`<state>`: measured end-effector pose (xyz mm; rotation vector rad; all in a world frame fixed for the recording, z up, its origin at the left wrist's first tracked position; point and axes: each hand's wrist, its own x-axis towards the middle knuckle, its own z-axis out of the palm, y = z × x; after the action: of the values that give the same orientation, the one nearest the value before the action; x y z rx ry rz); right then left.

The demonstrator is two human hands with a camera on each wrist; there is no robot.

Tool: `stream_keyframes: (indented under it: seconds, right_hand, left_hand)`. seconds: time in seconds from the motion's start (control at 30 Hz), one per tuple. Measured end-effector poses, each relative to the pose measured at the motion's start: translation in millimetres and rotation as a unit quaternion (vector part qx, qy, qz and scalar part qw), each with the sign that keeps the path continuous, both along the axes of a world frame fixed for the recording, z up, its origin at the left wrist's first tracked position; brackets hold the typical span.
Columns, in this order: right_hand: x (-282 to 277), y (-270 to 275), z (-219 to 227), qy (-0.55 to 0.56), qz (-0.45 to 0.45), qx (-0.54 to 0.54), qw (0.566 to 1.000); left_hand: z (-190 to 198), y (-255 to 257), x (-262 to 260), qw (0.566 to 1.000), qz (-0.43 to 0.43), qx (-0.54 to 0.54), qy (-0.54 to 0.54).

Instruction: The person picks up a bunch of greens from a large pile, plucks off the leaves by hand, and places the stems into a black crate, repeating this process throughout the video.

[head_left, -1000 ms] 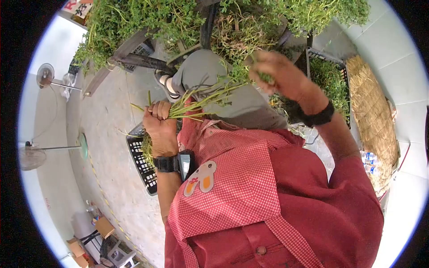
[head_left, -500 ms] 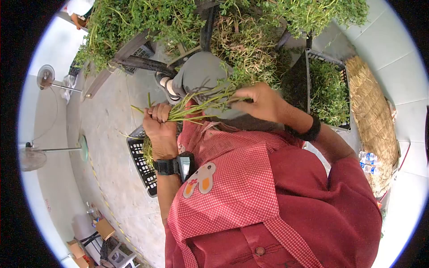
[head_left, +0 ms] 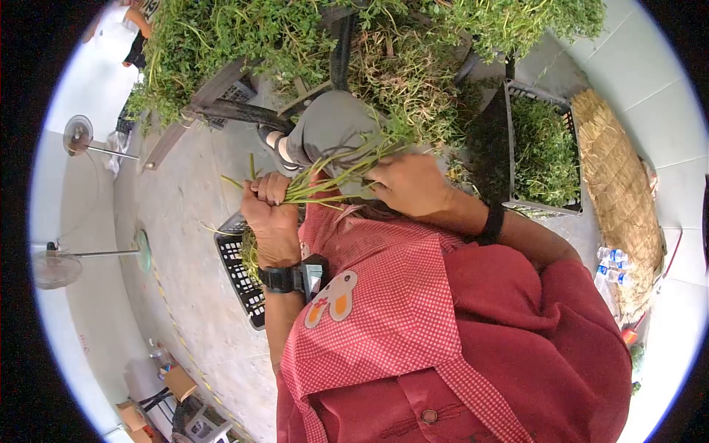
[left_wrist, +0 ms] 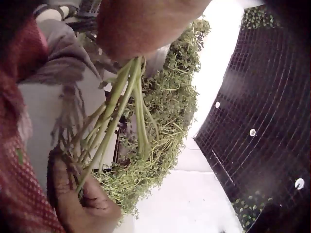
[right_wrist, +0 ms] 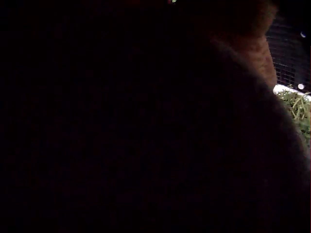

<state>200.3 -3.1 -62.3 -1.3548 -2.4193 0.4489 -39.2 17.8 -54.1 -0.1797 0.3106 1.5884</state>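
My left hand grips a bunch of long green plant stems by one end, over my lap at the left. Short stem ends poke out past its fist. The leafy end points right, where my right hand pinches stems between thumb and fingers. Seen from the left wrist, the stems run down from the left hand to the right hand, whose thumb and fingers close around their lower ends. The right wrist view is mostly dark, with only some skin and a patch of greenery at its right edge.
Heaped leafy greens cover a raised surface in front. Cut stalks lie beneath. Right of my knee stands a crate of greens beside a straw roll. A black basket sits left, near pedestal fans.
My right hand has come down and leftward from beyond the leafy ends to the stems, and now pinches them. My left hand keeps its grip on the bunch, nearly in place.
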Motion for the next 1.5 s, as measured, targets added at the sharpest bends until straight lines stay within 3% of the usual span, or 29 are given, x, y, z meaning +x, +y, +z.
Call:
stream_keyframes:
  seconds: [0.1, 0.2, 0.23, 0.27, 0.3, 0.33, 0.4, 0.53, 0.6, 0.63, 0.67, 0.7, 0.73, 0.77, 0.8, 0.83, 0.9, 0.93, 0.97, 1.0, 1.07, 1.13, 1.2, 1.23, 1.27, 1.3, 1.33, 1.4, 1.5]
  right_hand:
    - [0.4, -1.7, -0.8, 0.007, -0.015, 0.007, 1.0]
    - [5.6, 7.3, -14.8, 0.089, -0.07, 0.109, 0.988]
    - [9.0, 15.8, -16.8, 0.27, -0.102, -0.034, 0.957]
    - [11.5, 19.5, -17.9, 0.435, -0.127, -0.176, 0.874]
    - [19.0, 15.0, 12.7, 0.531, -0.165, -0.423, 0.715]
    - [23.3, 14.8, 11.6, 0.532, -0.165, -0.422, 0.715]
    - [32.7, 16.4, 9.4, 0.643, -0.064, -0.542, 0.537]
    - [39.4, 9.4, 9.9, 0.592, 0.052, -0.617, 0.516]
    - [37.1, 6.1, 16.8, 0.472, 0.058, -0.615, 0.629]
    - [38.0, 6.5, 17.0, 0.418, 0.04, -0.549, 0.723]
    - [36.0, 11.5, 6.4, 0.419, 0.041, -0.547, 0.724]
    - [31.3, 19.5, -10.0, 0.318, 0.018, -0.21, 0.925]
    - [30.9, 25.7, -25.1, 0.163, -0.009, 0.162, 0.973]
    - [32.4, 27.1, -18.1, 0.132, -0.065, 0.014, 0.989]
    - [39.0, 31.0, -11.2, 0.133, -0.128, 0.031, 0.982]
    - [51.2, 37.0, -8.4, 0.135, -0.193, 0.047, 0.971]
    - [105.6, 69.0, -53.4, 0.249, -0.243, 0.088, 0.933]
    - [121.3, 69.4, -41.2, 0.448, -0.307, -0.198, 0.816]
    - [132.1, 65.9, -25.8, 0.484, -0.33, -0.26, 0.768]
    - [135.5, 65.5, -21.5, 0.484, -0.332, -0.263, 0.766]
    - [143.9, 64.4, -13.6, 0.658, -0.218, -0.308, 0.651]
    - [123.2, 58.0, 12.0, 0.657, -0.224, -0.312, 0.648]
    - [107.0, 58.0, 22.7, 0.613, -0.123, -0.333, 0.706]
    - [106.0, 61.3, 23.4, 0.577, -0.022, -0.329, 0.747]
    - [98.7, 64.6, 19.9, 0.578, -0.022, -0.33, 0.746]
    - [86.3, 69.0, 14.6, 0.465, -0.006, -0.142, 0.874]
    - [76.1, 72.3, 11.6, 0.321, 0.01, 0.054, 0.945]
    - [61.4, 62.1, 17.9, 0.299, 0.015, 0.026, 0.954]
    - [43.4, 52.8, 14.8, 0.106, 0.073, 0.063, 0.99]
  left_hand:
    - [1.2, -2.2, 5.4, 1.0, 0.001, -0.01, 0.021]
    - [-2.4, -3.8, 10.0, 0.997, -0.031, 0.024, 0.065]
    - [-3.1, -3.2, 13.2, 0.995, -0.049, 0.031, 0.08]
    - [-3.5, -3.8, 17.4, 0.993, -0.066, 0.036, 0.095]
    - [5.6, -2.8, 26.2, 0.996, -0.065, -0.007, 0.064]
    - [7.5, -2.1, 27.1, 0.996, -0.066, -0.007, 0.065]
    - [9.1, -0.7, 28.9, 0.993, -0.068, 0.025, 0.091]
    - [10.8, -3.4, 26.8, 0.99, -0.064, 0.033, 0.119]
    - [12.2, -4.1, 25.8, 0.986, -0.076, 0.061, 0.136]
    - [12.5, -5.0, 26.3, 0.986, -0.076, 0.062, 0.137]
    - [13.2, -5.9, 27.5, 0.981, -0.057, 0.027, 0.181]
    - [14.2, -5.4, 27.4, 0.973, -0.039, -0.008, 0.226]
    - [11.2, -4.3, 26.3, 0.973, -0.039, -0.006, 0.227]
    - [5.1, -3.5, 24.1, 0.972, -0.063, 0.057, 0.219]
    - [5.3, -3.9, 24.0, 0.967, -0.087, 0.119, 0.209]
    - [11.9, -4.1, 16.1, 0.976, -0.062, 0.104, 0.179]
    - [14.9, -3.8, 5.6, 0.978, -0.051, 0.097, 0.175]
    - [14.9, -5.7, 1.9, 0.981, -0.04, 0.082, 0.172]
    - [14.3, -7.8, 1.1, 0.981, -0.039, 0.077, 0.173]
    - [14.0, -8.4, 2.5, 0.982, -0.033, 0.068, 0.172]
    - [14.0, -6.1, 8.4, 0.984, -0.025, 0.053, 0.167]
    - [11.5, -5.9, 7.8, 0.983, -0.033, 0.071, 0.169]
    - [11.7, -4.7, 5.7, 0.98, -0.037, 0.09, 0.173]
    - [11.3, -4.7, 4.9, 0.981, -0.04, 0.097, 0.165]
    - [11.1, -4.9, 4.4, 0.981, -0.043, 0.104, 0.157]
    - [11.1, -4.8, 4.0, 0.981, -0.043, 0.104, 0.158]
    - [10.9, -4.9, 3.7, 0.98, -0.049, 0.117, 0.155]
    - [11.4, -5.5, 3.1, 0.978, -0.054, 0.13, 0.152]
    - [12.8, -4.9, 6.2, 0.977, -0.064, 0.143, 0.145]
